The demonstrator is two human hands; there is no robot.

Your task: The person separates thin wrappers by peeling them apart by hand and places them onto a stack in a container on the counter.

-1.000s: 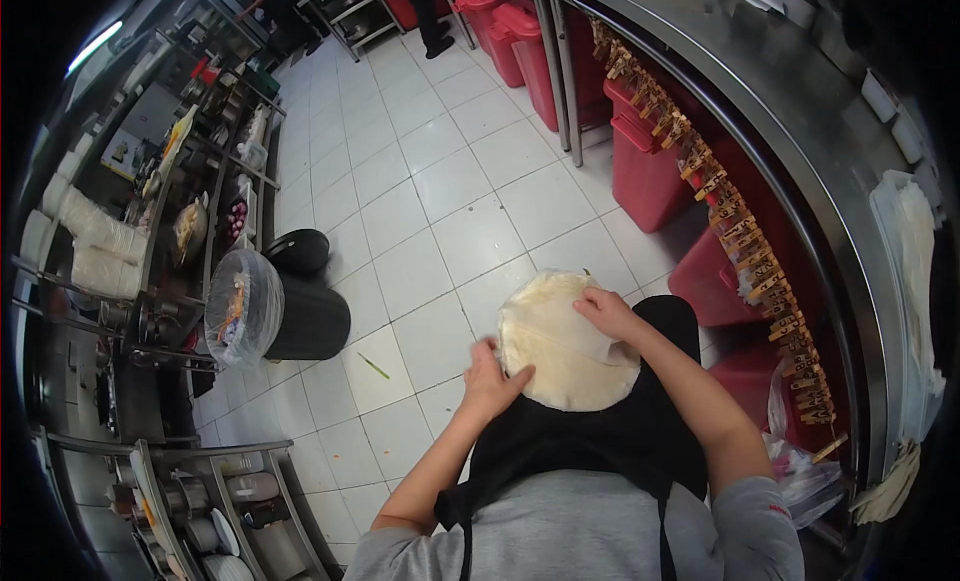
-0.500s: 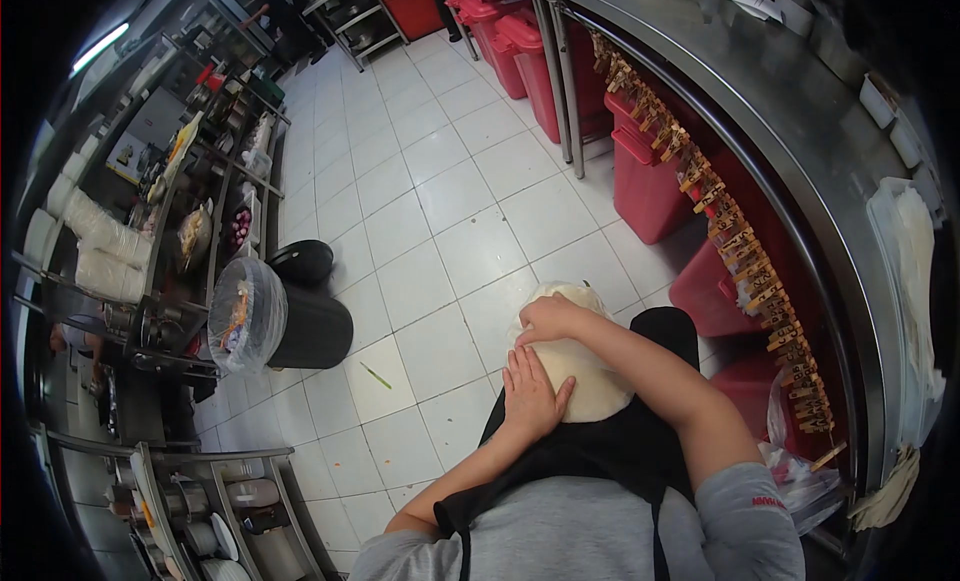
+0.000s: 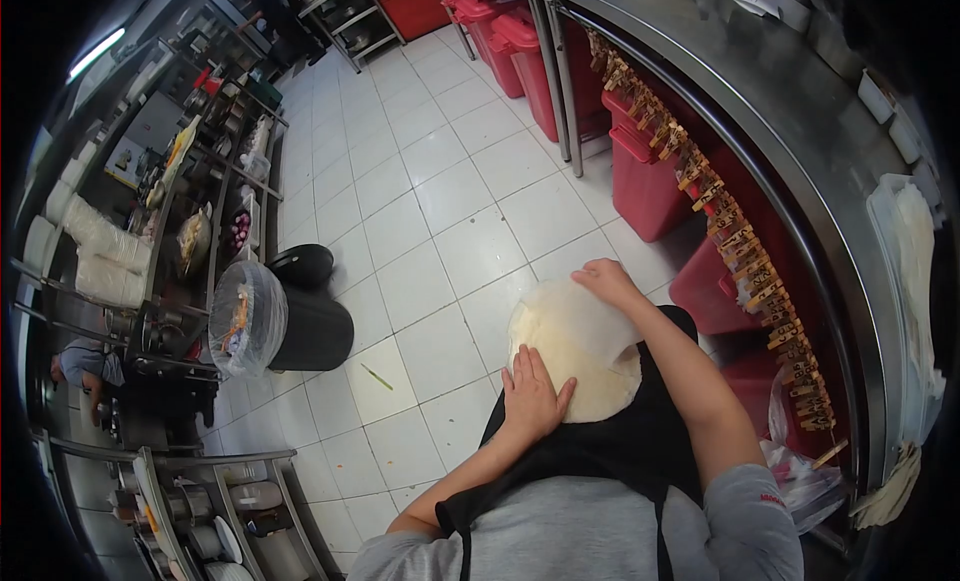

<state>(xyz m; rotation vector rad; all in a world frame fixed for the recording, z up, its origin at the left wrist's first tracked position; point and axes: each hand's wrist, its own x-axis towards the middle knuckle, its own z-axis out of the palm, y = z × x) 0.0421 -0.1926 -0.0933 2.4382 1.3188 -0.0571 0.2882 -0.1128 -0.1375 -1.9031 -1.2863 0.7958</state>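
A stack of thin round pale sheets (image 3: 600, 389), like flatbread, rests on my lap over the black apron. My left hand (image 3: 536, 396) lies flat on the left part of the stack, fingers stretched out. At the far right edge, my right hand (image 3: 606, 281) pinches a thin whitish sheet (image 3: 598, 323) that is partly lifted and folded over the stack. Whether that upper sheet is dough or a liner, I cannot tell.
A black bin (image 3: 318, 331) with a clear bag stands left on the tiled floor (image 3: 440, 271). Shelves with dishes line the left. Red bins (image 3: 645, 176) stand below a steel counter (image 3: 790, 111) hung with wooden clips (image 3: 735, 241). Other people (image 3: 90, 371) are at the left and far back.
My left hand moved from the stack's left edge onto its top and flattened. My right hand went in toward my left hand, then back out to the right with the thin sheet.
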